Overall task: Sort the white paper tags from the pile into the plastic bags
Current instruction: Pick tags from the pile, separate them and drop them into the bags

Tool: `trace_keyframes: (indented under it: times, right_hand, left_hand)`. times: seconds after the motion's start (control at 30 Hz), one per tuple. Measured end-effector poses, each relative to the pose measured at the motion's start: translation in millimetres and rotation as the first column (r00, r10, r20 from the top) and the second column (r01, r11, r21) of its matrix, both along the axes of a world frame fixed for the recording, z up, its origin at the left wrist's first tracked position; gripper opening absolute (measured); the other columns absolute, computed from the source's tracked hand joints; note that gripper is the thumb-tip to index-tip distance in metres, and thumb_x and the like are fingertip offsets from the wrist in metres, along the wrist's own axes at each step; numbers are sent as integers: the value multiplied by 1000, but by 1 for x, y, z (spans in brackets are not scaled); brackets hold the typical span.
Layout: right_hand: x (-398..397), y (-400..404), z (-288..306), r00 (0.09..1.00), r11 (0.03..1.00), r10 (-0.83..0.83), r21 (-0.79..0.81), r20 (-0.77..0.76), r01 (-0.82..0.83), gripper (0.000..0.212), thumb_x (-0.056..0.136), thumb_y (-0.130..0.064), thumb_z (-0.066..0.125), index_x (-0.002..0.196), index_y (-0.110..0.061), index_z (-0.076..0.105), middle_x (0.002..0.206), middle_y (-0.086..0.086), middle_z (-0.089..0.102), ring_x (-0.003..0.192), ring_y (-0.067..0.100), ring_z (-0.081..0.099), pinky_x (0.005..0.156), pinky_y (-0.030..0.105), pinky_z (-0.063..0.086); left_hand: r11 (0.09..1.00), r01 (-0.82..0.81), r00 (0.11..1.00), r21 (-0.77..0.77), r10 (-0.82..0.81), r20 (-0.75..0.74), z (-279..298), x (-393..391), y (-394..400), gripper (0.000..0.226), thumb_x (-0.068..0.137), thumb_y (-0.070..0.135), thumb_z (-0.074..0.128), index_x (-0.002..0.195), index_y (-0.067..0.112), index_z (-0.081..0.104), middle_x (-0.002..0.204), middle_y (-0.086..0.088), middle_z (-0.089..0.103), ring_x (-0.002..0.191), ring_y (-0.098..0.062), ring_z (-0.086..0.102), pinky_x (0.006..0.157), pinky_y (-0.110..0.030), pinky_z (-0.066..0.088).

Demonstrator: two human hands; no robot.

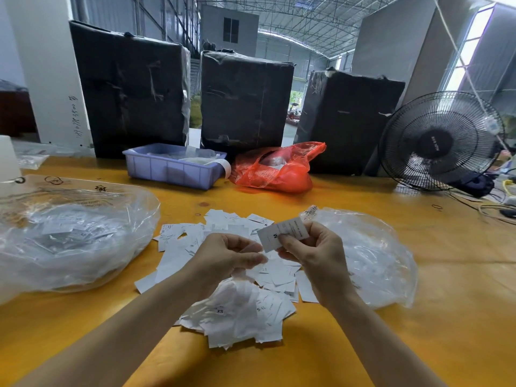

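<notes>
Rectangular paper tag point(282, 234), pinched by right hand point(314, 248)

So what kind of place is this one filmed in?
Probably a warehouse or factory packing area: a steel-truss roof overhead, large black-wrapped bales behind the wooden worktable, and a loose pile of size tags between clear plastic bags.

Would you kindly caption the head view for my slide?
Right hand pinches an M tag above the tag pile, between two clear bags.

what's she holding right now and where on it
The right hand pinches a white paper tag marked M at its lower edge. The left hand seems to hold nothing.
</notes>
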State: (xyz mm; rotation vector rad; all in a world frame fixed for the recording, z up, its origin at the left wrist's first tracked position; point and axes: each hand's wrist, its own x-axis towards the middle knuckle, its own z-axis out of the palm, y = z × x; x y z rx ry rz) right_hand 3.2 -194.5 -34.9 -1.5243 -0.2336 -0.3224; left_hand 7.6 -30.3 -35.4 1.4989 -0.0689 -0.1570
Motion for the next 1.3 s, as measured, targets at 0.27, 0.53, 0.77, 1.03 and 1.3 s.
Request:
trace_keyframes:
  times: [0.27, 0.53, 0.77, 1.03, 1.3]
  right_hand:
    - [-3, 4, -3, 998, 994, -48, -97, 32, 51, 10, 84, 0, 65, 86, -8, 60, 83, 11, 69, 68, 15, 70, 60, 20, 54]
    - [-4, 4, -3, 999, 985, 27, -166, -43, -34, 10, 82, 3, 67, 86, -5, 62, 80, 13, 69, 64, 14, 69, 60, 22, 55]
    - [-2, 2, -4, 981, 965, 119, -215, -154, -151, 10, 79, -1, 72, 84, -3, 63, 71, 9, 67, 59, 14, 66, 57, 20, 52]
    - [-1, 2, -7, 998, 973, 24, -228, -55, -36, 33, 79, -4, 73, 109, -12, 60, 75, 10, 71, 60, 15, 67, 59, 22, 54]
    - [-7, 12, -12, 994, 868, 39, -496, 98, 15, 23, 88, -16, 65, 111, -11, 69, 81, 2, 74, 59, 8, 64, 59, 30, 57]
  left_hand:
    - [1000, 17, 1000, 6, -17, 3, 2, -2, 0, 18, 67, -8, 76, 81, 2, 70, 69, -6, 69, 53, -7, 62, 48, -19, 49]
    - [998, -56, 998, -17, 56, -1, 1, 3, 4, 12, 73, -6, 72, 76, 5, 69, 65, -4, 67, 57, -12, 58, 62, -21, 49]
    - [997, -59, 996, 43, 56, 64, -1, 2, 3, 8, 78, -3, 70, 84, 2, 71, 79, -11, 71, 72, -18, 64, 70, -25, 53]
    - [995, -97, 992, 16, 95, 77, -5, 1, -1, 10, 74, 1, 74, 83, 5, 71, 74, -5, 73, 63, -9, 68, 56, -16, 52]
    - [985, -168, 979, -38, 172, 106, -10, -2, -5, 9, 72, 2, 76, 80, 3, 72, 67, -8, 72, 57, -13, 67, 49, -20, 50]
